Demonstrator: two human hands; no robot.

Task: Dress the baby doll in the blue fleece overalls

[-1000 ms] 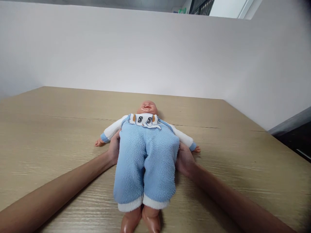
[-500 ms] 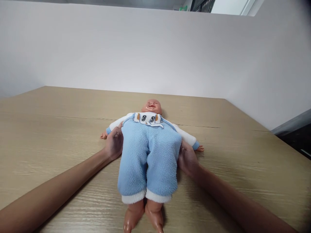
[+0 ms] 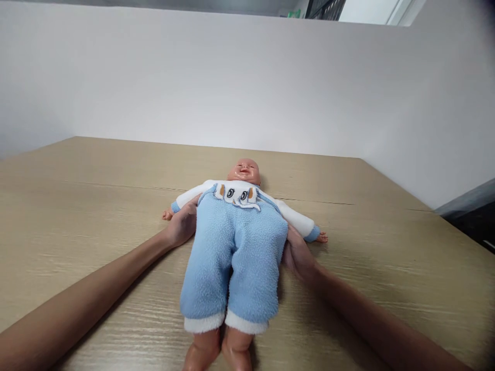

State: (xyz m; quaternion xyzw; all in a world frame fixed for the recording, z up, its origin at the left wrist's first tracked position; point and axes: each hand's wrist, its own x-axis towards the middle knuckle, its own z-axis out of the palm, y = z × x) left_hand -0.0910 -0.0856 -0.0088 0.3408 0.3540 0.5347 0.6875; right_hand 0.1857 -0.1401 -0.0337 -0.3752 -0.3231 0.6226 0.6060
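Note:
A baby doll (image 3: 245,171) lies face up, its head at the far end and its bare feet towards me. Blue fleece trousers (image 3: 228,247) with white cuffs and an elephant-face patch (image 3: 237,197) cover its body and legs. White sleeves with blue cuffs stretch out to both sides. My left hand (image 3: 183,222) grips the trousers at the waist on the left, its thumb along the edge. On the opposite side my right hand (image 3: 298,253) holds the waist too. The fingers of both hands are mostly hidden by the fabric and the doll.
The doll lies on a wood-grain table (image 3: 96,216) with a thin seam across it. White partition walls (image 3: 216,77) rise behind and to the right. A dark object (image 3: 472,221) stands beyond the table's right edge.
The trouser legs and feet have shifted slightly left and towards me. The elephant patch sits a little lower. Both hands keep their places at the sides.

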